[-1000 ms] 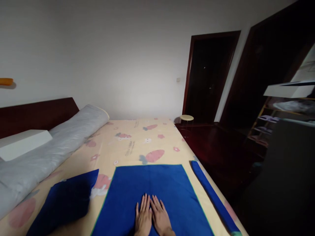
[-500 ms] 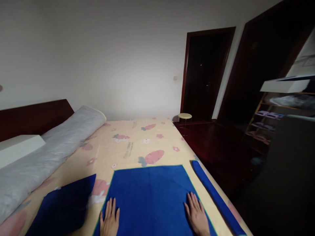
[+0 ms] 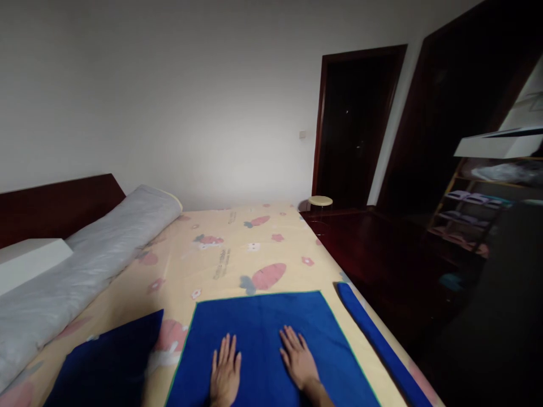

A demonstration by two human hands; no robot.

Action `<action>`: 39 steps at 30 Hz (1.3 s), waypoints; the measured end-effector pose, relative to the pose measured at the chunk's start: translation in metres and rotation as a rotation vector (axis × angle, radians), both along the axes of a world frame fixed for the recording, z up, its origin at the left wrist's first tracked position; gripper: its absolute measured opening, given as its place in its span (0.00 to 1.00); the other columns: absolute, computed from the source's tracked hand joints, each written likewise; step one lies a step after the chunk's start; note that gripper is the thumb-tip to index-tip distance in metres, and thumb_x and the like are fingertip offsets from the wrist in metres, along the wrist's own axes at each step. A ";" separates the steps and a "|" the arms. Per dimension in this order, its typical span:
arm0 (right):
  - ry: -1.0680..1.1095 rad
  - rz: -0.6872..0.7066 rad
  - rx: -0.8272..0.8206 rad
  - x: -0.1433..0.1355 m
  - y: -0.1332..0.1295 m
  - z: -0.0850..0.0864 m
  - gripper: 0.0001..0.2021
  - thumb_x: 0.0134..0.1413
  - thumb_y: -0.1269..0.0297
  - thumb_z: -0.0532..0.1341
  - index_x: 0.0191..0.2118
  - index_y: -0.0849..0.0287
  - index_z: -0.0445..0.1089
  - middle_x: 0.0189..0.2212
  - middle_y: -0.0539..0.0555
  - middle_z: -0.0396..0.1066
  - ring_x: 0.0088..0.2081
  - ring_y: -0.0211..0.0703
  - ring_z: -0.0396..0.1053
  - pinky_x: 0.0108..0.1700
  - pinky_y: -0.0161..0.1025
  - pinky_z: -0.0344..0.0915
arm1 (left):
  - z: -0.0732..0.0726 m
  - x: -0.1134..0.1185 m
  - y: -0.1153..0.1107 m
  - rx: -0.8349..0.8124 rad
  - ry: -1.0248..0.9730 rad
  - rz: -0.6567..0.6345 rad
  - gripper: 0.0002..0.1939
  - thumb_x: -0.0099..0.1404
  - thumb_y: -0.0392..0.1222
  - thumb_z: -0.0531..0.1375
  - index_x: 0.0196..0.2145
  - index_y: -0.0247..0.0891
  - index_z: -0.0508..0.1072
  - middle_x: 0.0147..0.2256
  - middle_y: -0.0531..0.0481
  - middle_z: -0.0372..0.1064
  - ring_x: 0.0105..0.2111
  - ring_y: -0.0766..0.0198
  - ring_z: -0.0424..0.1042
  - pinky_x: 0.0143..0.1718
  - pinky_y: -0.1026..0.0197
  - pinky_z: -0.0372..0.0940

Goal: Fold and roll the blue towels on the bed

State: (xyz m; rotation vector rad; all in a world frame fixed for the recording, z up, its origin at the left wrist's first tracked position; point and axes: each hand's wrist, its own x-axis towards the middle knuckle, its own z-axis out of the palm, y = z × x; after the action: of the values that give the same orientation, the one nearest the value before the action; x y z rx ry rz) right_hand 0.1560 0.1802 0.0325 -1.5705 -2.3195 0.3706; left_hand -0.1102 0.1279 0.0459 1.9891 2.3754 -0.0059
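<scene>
now both hands, left hand and right hand, lay open and flat on the blue towel, smoothing it; a fold looked due.

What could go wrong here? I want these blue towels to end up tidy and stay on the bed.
The rolled towel lies along the bed's right edge beside the dark floor; a nudge could roll it off. Both hands, left hand and right hand, press flat on the spread towel; sliding them could bunch it or drag the sheet. The room is dim, so creases may go unseen.
</scene>
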 end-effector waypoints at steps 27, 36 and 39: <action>0.003 0.068 -0.041 -0.026 0.091 0.005 0.28 0.66 0.47 0.43 0.67 0.49 0.49 0.68 0.51 0.44 0.68 0.48 0.44 0.68 0.54 0.44 | 0.004 -0.018 0.110 0.038 -0.054 -0.066 0.28 0.70 0.49 0.40 0.66 0.51 0.46 0.68 0.55 0.41 0.68 0.60 0.44 0.68 0.46 0.44; -0.176 -0.388 0.027 0.098 0.131 -0.026 0.35 0.62 0.43 0.42 0.68 0.60 0.49 0.67 0.56 0.48 0.68 0.52 0.45 0.68 0.57 0.41 | 0.003 -0.115 0.112 -0.021 0.216 0.310 0.30 0.70 0.52 0.39 0.68 0.45 0.42 0.70 0.51 0.37 0.69 0.59 0.41 0.67 0.45 0.43; -0.179 -0.455 0.041 0.099 0.138 -0.024 0.36 0.62 0.46 0.42 0.67 0.68 0.51 0.67 0.62 0.49 0.68 0.57 0.46 0.67 0.60 0.41 | 0.004 -0.123 0.115 0.006 0.231 0.332 0.29 0.70 0.50 0.40 0.67 0.47 0.45 0.69 0.51 0.41 0.68 0.60 0.44 0.66 0.45 0.45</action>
State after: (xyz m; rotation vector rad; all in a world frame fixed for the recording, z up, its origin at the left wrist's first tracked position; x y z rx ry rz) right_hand 0.2550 0.3181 0.0082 -2.1125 -1.9836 0.0726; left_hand -0.2328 0.2434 0.0500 1.6500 2.8233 -0.2296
